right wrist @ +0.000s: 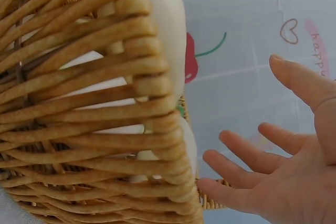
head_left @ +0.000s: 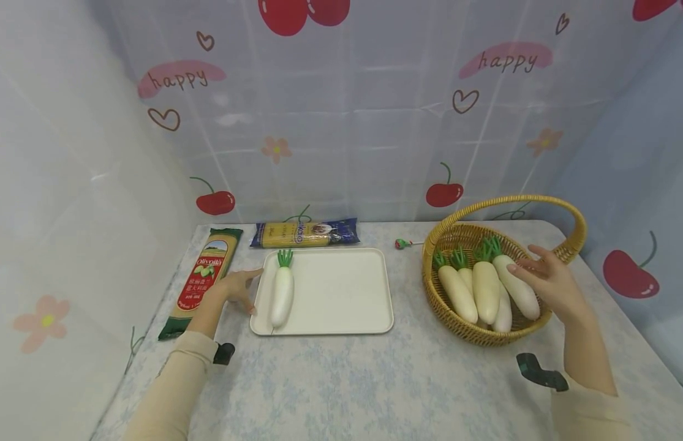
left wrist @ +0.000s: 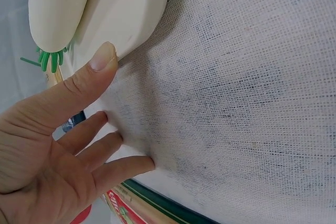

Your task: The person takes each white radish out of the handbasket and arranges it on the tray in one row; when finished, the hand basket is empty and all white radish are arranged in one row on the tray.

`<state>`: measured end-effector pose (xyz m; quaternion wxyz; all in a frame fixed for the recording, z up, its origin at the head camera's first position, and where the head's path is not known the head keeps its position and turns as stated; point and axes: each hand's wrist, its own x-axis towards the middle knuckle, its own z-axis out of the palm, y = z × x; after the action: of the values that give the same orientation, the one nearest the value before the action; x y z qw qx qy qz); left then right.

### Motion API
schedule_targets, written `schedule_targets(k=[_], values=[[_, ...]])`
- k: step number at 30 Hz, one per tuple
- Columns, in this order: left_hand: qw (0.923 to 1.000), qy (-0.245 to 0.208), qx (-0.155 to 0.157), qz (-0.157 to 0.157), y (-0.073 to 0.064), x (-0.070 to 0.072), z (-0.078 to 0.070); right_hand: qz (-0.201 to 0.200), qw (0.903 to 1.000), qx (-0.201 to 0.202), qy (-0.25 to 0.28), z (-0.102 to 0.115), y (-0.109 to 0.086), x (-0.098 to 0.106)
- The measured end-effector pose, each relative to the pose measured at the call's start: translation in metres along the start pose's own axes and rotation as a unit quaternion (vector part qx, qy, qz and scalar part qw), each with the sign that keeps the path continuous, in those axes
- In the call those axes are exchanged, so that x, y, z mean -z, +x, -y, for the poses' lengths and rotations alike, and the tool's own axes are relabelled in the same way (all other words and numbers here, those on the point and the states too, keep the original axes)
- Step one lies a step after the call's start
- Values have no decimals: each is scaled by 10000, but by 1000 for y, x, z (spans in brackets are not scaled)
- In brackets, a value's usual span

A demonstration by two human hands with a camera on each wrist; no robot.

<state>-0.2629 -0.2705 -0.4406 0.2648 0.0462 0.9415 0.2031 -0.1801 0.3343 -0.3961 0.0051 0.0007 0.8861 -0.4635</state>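
Cropped cream sleeves [head_left: 167,389], right hand [head_left: 555,285] beside basket [head_left: 457,324] of partly hidden radishes [head_left: 486,294].

White radish [head_left: 283,297], tan basket [head_left: 447,321], cream tray [head_left: 341,294]

Head view: undersides of basket radishes [head_left: 486,294] hidden from me, second from left mostly behind neighbours. Right hand [head_left: 553,285] covers part of basket [head_left: 457,326] rim; can't tell if fingertips touch radish. Left hand [head_left: 234,286] and wrist block part of red packet [head_left: 200,275]; fine print unreadable. Left wrist view: top edge crops tray radish [left wrist: 60,9], tray [left wrist: 123,14]. Right wrist view: left edge cuts basket.
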Motion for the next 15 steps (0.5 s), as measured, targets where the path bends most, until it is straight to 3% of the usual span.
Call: schedule_targets(k=[15], values=[[9999, -53, 110, -33, 3, -2, 2, 495, 9976, -438, -206, -13, 12, -1]])
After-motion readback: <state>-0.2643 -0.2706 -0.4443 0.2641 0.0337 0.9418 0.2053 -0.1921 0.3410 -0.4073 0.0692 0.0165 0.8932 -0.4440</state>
